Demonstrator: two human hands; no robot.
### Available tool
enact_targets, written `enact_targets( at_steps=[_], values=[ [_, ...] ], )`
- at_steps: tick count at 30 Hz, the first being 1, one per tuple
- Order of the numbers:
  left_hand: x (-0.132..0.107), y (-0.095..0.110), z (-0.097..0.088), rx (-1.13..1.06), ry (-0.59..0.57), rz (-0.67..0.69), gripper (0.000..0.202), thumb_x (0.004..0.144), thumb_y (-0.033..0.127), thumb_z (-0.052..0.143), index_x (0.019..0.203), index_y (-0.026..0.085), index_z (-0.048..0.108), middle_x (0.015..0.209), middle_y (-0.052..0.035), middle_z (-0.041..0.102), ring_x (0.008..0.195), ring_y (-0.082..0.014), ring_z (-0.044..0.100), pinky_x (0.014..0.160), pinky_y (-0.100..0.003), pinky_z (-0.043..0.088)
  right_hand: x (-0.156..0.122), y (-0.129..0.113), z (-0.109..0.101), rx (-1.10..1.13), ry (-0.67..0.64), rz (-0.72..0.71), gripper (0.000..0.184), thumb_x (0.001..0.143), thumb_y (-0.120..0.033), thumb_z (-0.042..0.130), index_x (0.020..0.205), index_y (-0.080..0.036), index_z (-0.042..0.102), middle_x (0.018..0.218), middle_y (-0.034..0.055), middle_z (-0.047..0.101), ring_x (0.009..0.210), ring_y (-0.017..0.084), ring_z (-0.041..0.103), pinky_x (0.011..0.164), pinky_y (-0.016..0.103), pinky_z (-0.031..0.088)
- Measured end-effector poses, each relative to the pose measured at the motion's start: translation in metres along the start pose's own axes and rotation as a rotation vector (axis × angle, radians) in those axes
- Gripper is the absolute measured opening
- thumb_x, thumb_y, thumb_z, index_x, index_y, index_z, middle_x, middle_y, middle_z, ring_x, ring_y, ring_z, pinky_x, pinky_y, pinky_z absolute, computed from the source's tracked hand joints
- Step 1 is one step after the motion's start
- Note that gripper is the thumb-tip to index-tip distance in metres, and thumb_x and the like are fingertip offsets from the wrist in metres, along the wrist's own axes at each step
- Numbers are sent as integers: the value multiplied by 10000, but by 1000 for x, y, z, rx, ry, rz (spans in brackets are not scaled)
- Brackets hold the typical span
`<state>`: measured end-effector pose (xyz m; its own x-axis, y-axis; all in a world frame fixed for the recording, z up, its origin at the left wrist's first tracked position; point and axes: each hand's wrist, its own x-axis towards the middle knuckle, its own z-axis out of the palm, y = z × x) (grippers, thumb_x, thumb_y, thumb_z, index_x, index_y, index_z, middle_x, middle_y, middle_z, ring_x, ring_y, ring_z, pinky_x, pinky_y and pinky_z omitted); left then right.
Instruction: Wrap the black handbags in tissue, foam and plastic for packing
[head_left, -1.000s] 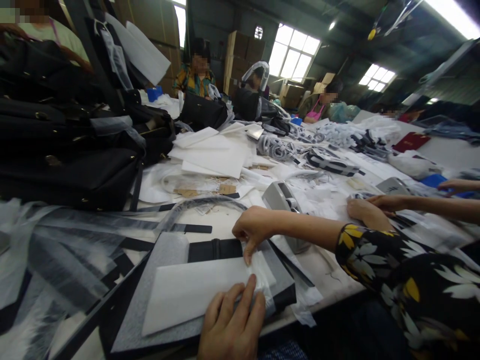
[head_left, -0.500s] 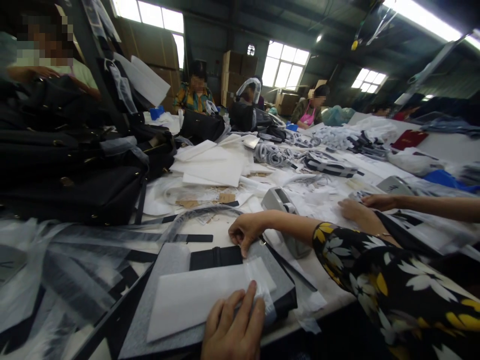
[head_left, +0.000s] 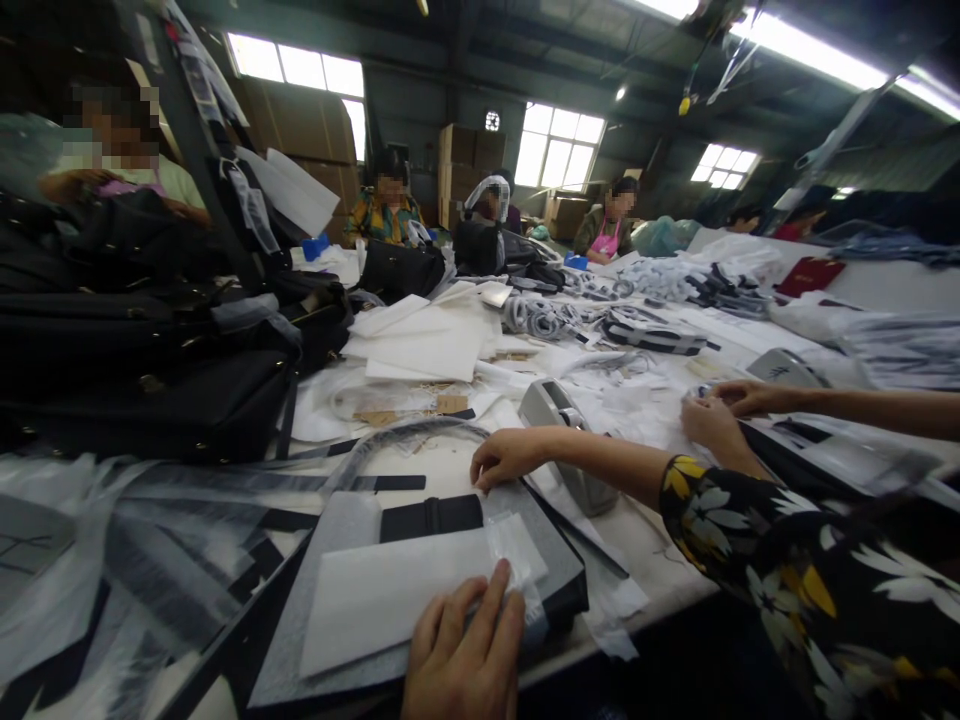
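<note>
My left hand lies flat, fingers together, on a white foam sheet and on a crinkled strip of clear film at its right end. The sheet rests on a flat grey-wrapped black item with a black strap band across it. My right hand, in a floral sleeve, reaches in from the right. Its fingers are curled down at the item's far right corner, pinched on something too small to make out.
A grey tape dispenser stands just behind my right hand. Black bags are stacked at the left, foam sheets in the middle. A co-worker's two hands work at the right. Other people sit across the table.
My right hand has lifted off the clear film and moved back to the item's far corner. The view has tilted up a little. My left hand stays on the foam sheet.
</note>
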<state>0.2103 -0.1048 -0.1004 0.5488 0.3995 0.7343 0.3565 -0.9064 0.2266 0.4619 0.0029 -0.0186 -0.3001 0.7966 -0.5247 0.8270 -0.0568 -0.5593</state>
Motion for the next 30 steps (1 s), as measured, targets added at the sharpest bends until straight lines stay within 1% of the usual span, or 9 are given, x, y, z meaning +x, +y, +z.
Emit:
enact_targets(
  at_steps=[4,8,12,14,16,18,21,26,30],
  values=[
    [2,-1,-1,17,9,31,235,927,243,515,1061,262,708,1231,46,703,991,-167,607,863,-344,387,9,-4,3,-31,-15,62,215,808,-287,739,969,-148,762,862,29,754,793,154,670,677,210,458],
    [1,-1,0,3,19,16,237,931,252,509,1061,267,707,1230,50,703,993,-174,610,868,-353,388,13,-3,2,-23,-7,81,225,778,-262,761,966,-140,764,803,11,739,727,141,656,619,194,446],
    [-1,-1,2,-3,20,11,247,936,246,493,1059,265,707,1235,45,701,989,-176,611,866,-352,386,5,-2,0,-39,116,47,237,854,-216,666,1061,-122,734,901,27,741,793,131,654,689,188,449],
    [-1,-2,2,-9,19,14,250,936,247,493,1061,263,709,1240,40,699,992,-176,612,870,-348,387,-1,-2,0,-53,177,29,262,891,-231,621,1112,-125,715,961,38,744,846,138,658,741,196,452],
    [-1,-2,2,-11,19,16,251,937,250,496,1065,261,711,1242,38,698,998,-177,613,871,-349,389,-6,-3,2,-69,197,22,266,932,-274,571,1109,-142,721,975,41,752,873,148,664,783,212,453],
    [-1,-2,2,-10,18,16,251,935,253,498,1066,263,712,1244,41,696,1001,-178,614,870,-355,391,-9,-5,6,-87,166,14,264,954,-305,542,1026,-166,755,957,34,762,888,156,669,819,224,450],
    [-1,-2,2,-8,26,10,255,932,242,498,1070,269,711,1244,50,696,1001,-175,617,870,-355,393,-7,-8,12,-103,90,11,211,913,-309,609,931,-190,782,925,22,767,876,162,673,808,227,452],
    [0,-3,1,14,19,44,257,908,225,514,1065,270,712,1214,38,711,988,-168,622,868,-337,400,4,-5,13,-59,37,47,187,836,-268,705,978,-170,776,868,12,761,804,148,673,698,203,456],
    [-1,-5,1,9,18,44,265,897,221,527,1079,274,711,1221,43,707,984,-170,633,861,-345,400,7,0,14,0,72,43,206,807,-239,733,998,-166,755,795,-14,734,719,121,650,628,185,435]
  ],
)
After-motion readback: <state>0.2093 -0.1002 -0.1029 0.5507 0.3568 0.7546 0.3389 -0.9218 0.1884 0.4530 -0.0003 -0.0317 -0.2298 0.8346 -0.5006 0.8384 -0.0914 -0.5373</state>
